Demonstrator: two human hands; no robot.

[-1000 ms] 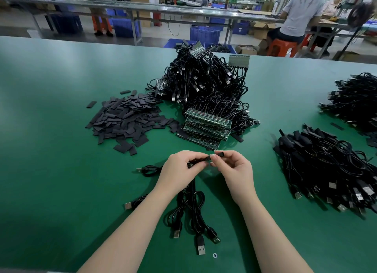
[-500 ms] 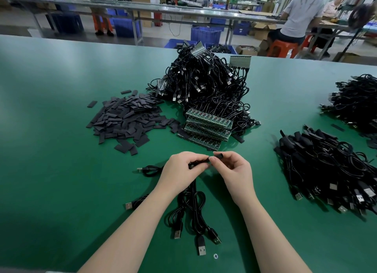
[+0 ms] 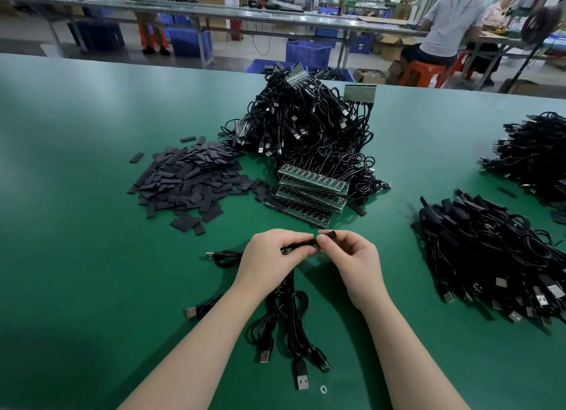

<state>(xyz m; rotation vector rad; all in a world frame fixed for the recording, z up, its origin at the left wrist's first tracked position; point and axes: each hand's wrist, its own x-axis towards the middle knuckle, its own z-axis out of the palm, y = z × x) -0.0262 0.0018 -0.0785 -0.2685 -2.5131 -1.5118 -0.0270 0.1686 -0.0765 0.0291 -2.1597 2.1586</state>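
Step in hand: sleeving. Left hand (image 3: 269,256) grips a cable (image 3: 291,311) near its top end, fingers curled round it, with the little board (image 3: 286,251) sticking out toward the right hand (image 3: 352,256). The right hand pinches a black sleeve (image 3: 329,234) between thumb and forefinger. Both hands are dead centre just in front of me, low over the table (image 3: 76,256), fingertips meeting. The sleeve looks started on the board tip. I can't tell how far, since fingers cover the joint.

The cable tail runs off to 6 o'clock, and plugs (image 3: 301,379) lie flat near the edge.

Stock:
- sleeve pile (image 3: 190,183) at 10 o'clock
- board strips (image 3: 309,192) at 12 o'clock
- cable heap (image 3: 306,128) behind the strips
- sleeved pile (image 3: 490,256) at 3 o'clock, judging by the black ends

Next, my read: push the sleeve toward 9 o'clock along the board until it's fully covered, left hand holding firm so the cable doesn't buckle. It needs to stay straight. The sleeve is flat stock, so it may want a squeeze to open the mouth. After that it goes on the 3 o'clock pile.
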